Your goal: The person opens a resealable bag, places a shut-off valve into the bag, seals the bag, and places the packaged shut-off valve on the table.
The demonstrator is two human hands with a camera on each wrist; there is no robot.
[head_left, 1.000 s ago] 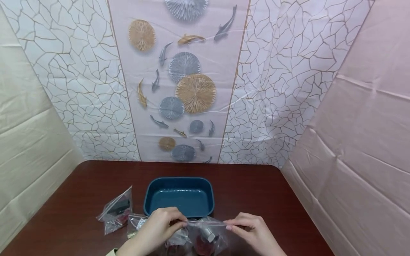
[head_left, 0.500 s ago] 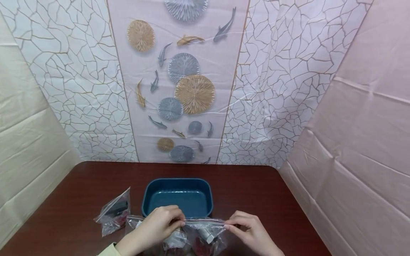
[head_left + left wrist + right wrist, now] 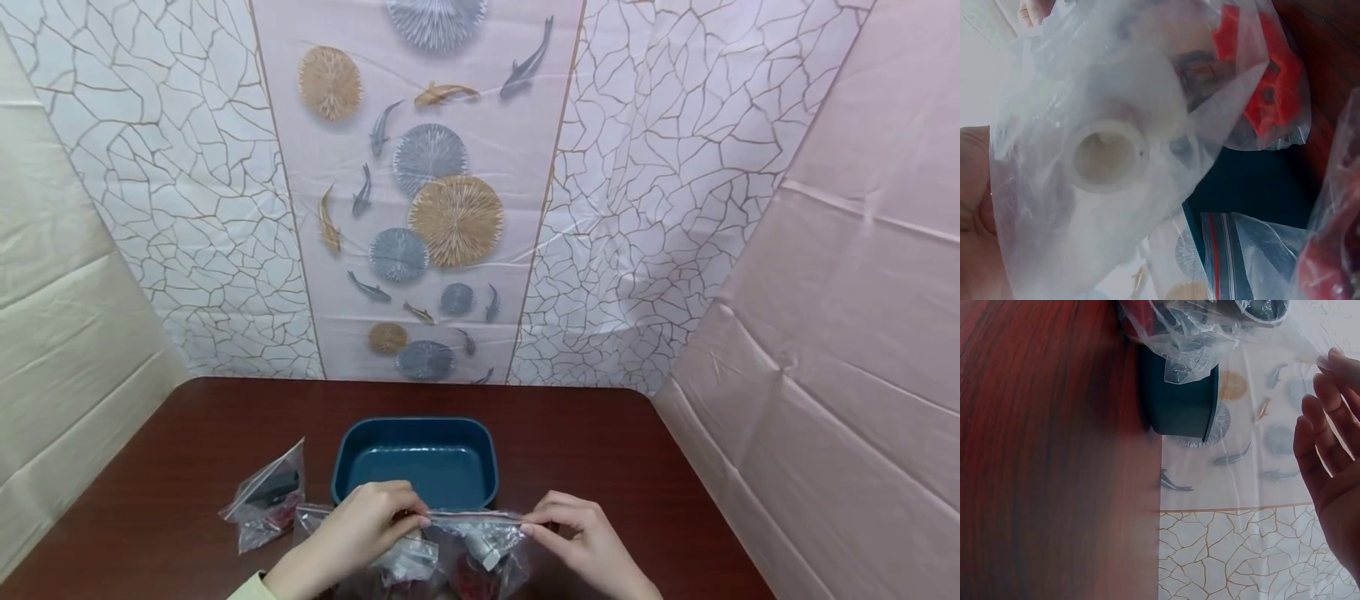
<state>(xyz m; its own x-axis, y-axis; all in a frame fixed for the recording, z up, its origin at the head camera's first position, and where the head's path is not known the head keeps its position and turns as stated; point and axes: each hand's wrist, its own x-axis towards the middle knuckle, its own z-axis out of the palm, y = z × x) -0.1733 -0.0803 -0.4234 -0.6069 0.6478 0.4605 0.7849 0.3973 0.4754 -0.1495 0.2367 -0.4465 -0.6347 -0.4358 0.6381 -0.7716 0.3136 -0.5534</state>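
My left hand [image 3: 367, 525] and right hand [image 3: 577, 537] each pinch one end of the top edge of a clear zip bag [image 3: 476, 521], stretching it between them in front of the blue tray. A grey cylindrical part [image 3: 486, 550] and something red show through its plastic. The right wrist view has my right hand [image 3: 1338, 437] with thumb and index finger at the bag's corner and the other fingers loosely bent. In the left wrist view only part of my left hand [image 3: 974, 212] shows, beside cloudy plastic with a pale ring-shaped opening [image 3: 1109, 156] in it.
A blue rectangular tray [image 3: 416, 425] stands on the dark red-brown table [image 3: 585, 433]. Left of it lies a bag with black and red pieces [image 3: 272, 500]. Another bag [image 3: 307, 521] is partly behind my left hand, and one more [image 3: 411, 560] lies below it.
Both hands keep their pinch on the bag's top edge and shift very slightly left. Crumpled plastic now covers more of the grey part. The head view has moved a little.
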